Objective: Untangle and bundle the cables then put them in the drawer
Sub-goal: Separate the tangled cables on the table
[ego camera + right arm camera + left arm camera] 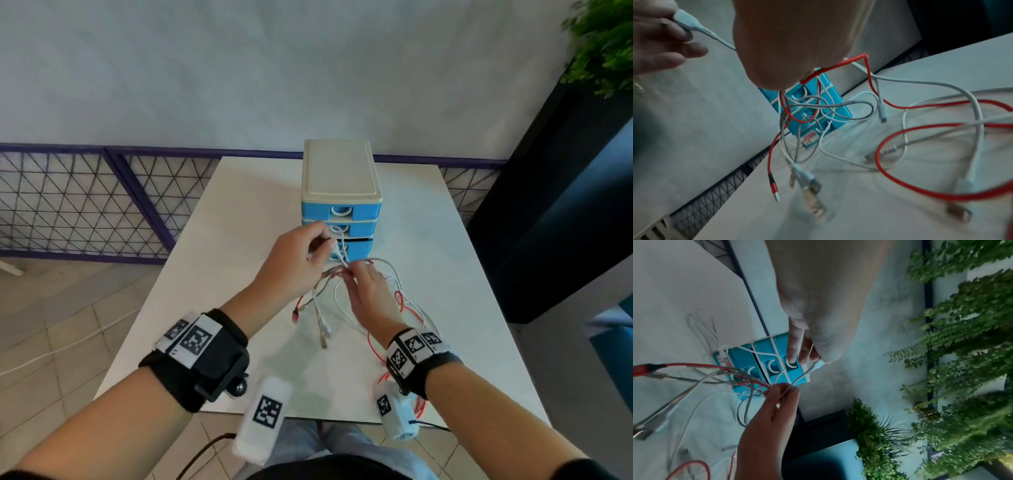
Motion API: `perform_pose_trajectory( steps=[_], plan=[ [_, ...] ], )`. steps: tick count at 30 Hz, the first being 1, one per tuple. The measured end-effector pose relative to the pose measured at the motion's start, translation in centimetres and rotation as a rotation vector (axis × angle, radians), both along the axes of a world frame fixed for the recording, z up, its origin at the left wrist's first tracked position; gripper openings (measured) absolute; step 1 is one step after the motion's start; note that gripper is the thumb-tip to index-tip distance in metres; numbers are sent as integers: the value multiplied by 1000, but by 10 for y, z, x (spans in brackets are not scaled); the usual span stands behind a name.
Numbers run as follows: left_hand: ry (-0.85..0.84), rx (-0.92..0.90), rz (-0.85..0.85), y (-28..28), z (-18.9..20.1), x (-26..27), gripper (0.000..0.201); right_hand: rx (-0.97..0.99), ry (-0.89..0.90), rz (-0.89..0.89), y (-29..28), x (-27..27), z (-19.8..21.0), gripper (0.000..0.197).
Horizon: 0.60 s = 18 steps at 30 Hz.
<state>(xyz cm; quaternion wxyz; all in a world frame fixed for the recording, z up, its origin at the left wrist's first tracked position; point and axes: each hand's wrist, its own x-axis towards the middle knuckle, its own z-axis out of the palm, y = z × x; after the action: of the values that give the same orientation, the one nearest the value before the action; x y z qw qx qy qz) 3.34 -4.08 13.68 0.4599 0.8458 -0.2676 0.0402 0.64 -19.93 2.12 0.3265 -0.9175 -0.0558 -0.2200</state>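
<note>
A tangle of red, white and braided grey cables [342, 291] hangs above the white table [239, 212] in front of the blue drawer unit [340, 192]. My left hand [318, 246] pinches the plug end of a white cable [688, 21] and holds it up. My right hand [352, 274] grips the bunch of cables [777, 386] just below, fingers curled round them. Several plugs [793, 183] dangle under it. A red cable [900, 175] loops over the table to the right. All three drawers look closed, the bottom one partly hidden by my hands.
The cream-topped drawer unit stands at the table's far middle. A purple mesh fence [85, 202] runs behind on the left. A dark planter [561, 205] with green foliage [606, 44] stands to the right. A white cord [51, 353] lies on the tiled floor.
</note>
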Motion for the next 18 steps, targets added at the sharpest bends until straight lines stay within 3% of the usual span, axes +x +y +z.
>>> perform_pose_trajectory(
  steps=[4,8,10,14,18],
  plan=[
    [-28,-36,1,-4,7,3,11,87,42,56,-4,23,5,22],
    [220,-344,-36,-8,32,4,21,105,226,88,-20,25,-8,24],
    [287,-411,-77,-8,44,5,20,70,312,99,-23,26,-9,27],
    [336,-597,-68,-11,55,5,22,-14,362,151,-22,34,-3,22],
    [305,-811,-75,-5,95,8,28,-81,438,147,-31,38,-21,25]
  ],
)
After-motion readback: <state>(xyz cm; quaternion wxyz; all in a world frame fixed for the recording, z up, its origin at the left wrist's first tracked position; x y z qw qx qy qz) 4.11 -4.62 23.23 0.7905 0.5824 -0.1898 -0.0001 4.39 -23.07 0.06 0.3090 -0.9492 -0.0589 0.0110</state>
